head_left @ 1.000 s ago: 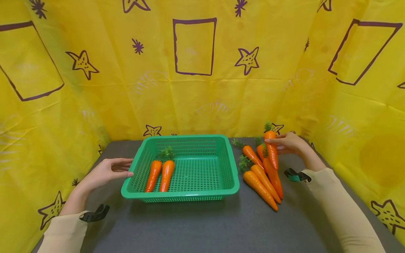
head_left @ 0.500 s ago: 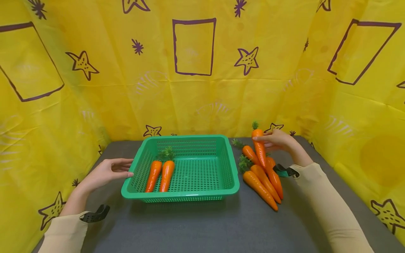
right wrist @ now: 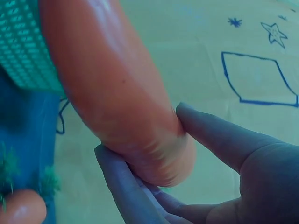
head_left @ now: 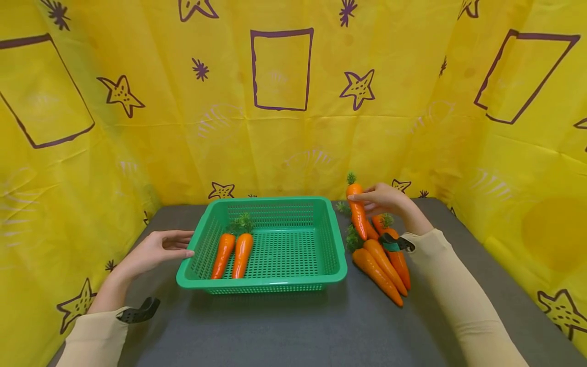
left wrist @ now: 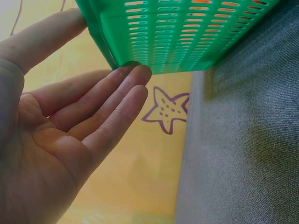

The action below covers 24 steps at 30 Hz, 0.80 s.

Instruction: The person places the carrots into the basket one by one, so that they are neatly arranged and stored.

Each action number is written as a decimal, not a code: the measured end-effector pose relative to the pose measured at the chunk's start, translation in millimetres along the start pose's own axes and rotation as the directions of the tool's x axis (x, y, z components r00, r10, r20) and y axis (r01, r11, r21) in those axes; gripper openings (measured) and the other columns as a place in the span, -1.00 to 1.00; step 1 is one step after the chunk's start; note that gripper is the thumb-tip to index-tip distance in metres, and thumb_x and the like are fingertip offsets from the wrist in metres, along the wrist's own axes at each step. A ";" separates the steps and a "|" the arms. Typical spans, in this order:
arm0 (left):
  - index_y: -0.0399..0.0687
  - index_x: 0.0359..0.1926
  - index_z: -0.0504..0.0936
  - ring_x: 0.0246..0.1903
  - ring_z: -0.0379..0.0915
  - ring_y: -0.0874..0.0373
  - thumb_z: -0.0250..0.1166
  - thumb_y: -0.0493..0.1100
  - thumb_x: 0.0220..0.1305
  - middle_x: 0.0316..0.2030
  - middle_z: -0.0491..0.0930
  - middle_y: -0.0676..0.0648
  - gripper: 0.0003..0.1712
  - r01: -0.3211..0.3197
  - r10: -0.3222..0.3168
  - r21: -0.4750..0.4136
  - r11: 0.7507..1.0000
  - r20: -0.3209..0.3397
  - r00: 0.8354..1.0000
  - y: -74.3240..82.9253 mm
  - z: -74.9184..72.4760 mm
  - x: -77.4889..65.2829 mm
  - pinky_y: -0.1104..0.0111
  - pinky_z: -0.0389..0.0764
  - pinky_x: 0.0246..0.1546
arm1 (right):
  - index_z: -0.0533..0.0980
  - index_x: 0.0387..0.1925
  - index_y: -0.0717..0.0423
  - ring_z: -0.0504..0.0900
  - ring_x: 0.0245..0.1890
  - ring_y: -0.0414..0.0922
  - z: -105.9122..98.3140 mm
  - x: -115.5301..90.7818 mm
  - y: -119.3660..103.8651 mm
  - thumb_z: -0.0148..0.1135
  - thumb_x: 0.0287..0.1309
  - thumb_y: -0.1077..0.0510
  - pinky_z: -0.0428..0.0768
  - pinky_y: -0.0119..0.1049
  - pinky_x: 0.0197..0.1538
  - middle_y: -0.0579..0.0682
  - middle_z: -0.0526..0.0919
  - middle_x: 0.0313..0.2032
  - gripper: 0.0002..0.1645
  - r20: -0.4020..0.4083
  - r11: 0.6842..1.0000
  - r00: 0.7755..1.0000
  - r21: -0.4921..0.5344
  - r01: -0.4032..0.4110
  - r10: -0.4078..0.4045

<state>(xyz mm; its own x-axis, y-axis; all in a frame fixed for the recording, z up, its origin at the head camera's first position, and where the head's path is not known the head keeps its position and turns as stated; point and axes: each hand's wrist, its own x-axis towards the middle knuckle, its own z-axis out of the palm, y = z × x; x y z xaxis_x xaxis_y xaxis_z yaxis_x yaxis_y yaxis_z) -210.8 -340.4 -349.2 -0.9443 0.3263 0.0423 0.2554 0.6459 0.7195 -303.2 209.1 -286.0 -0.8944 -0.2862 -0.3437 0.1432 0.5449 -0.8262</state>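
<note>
A carrot (head_left: 356, 211) with a green leafy top is pinched near its thick end by my right hand (head_left: 384, 198). It is held up over the loose carrots, just right of the green basket (head_left: 275, 281). In the right wrist view, the thumb and fingers press opposite sides of that carrot (right wrist: 117, 79). My left hand (head_left: 158, 250) is at the basket's left side with fingers extended. In the left wrist view, the thumb and fingertips of this hand (left wrist: 70, 126) touch the basket rim and wall (left wrist: 159, 37). Two carrots (head_left: 242, 255) lie side by side inside the basket, on its left.
Several carrots (head_left: 377, 275) lie in a loose pile on the dark grey table (head_left: 275, 331), right of the basket. Yellow cloth (head_left: 284, 153) with drawn stars and frames encloses the table at the back and both sides.
My right hand has moved left with the carrot, from above the right of the pile to near the basket's right rim. The left hand and the basket stay in place.
</note>
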 end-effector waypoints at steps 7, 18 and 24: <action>-0.20 0.25 0.42 -0.12 0.59 0.35 0.37 0.02 0.16 0.04 0.59 -0.20 -0.30 0.001 -0.001 0.009 1.000 -0.004 1.000 -1.1 -0.1 -0.8 0.45 0.60 -0.17 | 0.22 0.27 0.46 0.68 -0.22 -0.12 14.6 9.4 -14.0 0.22 0.22 -0.07 0.60 -0.09 0.02 0.13 0.62 -0.12 -0.17 0.008 0.999 1.000 0.044 0.008 -0.008; -0.20 0.26 0.41 -0.10 0.61 0.25 0.36 0.02 0.16 0.05 0.59 -0.20 -0.30 -0.006 0.006 0.011 1.000 0.002 1.000 -2.0 -0.7 0.2 0.44 0.61 -0.16 | 0.25 0.28 0.41 0.66 -0.24 -0.11 38.0 24.5 -33.4 0.23 0.22 -0.04 0.58 -0.04 0.06 0.26 0.53 0.02 -0.21 0.035 0.999 0.999 0.040 0.022 -0.024; -0.23 0.25 0.41 -0.10 0.61 0.20 0.36 0.00 0.17 0.04 0.59 -0.23 -0.30 -0.019 0.019 0.002 1.000 0.002 1.000 -0.9 0.1 -0.3 0.44 0.61 -0.17 | 0.36 0.18 0.41 0.68 -0.27 -0.11 52.3 29.2 -44.5 0.23 0.22 -0.02 0.63 -0.10 -0.02 0.22 0.60 -0.08 -0.31 0.065 0.999 0.997 0.040 0.030 -0.032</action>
<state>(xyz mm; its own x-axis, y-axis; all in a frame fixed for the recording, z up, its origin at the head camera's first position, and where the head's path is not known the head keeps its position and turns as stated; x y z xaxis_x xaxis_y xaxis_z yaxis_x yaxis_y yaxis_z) -210.7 -341.0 -349.9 -0.9389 0.3397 0.0548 0.2737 0.6408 0.7173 -313.5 135.3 -282.6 -0.8692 -0.3539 -0.3452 0.1334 0.5044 -0.8531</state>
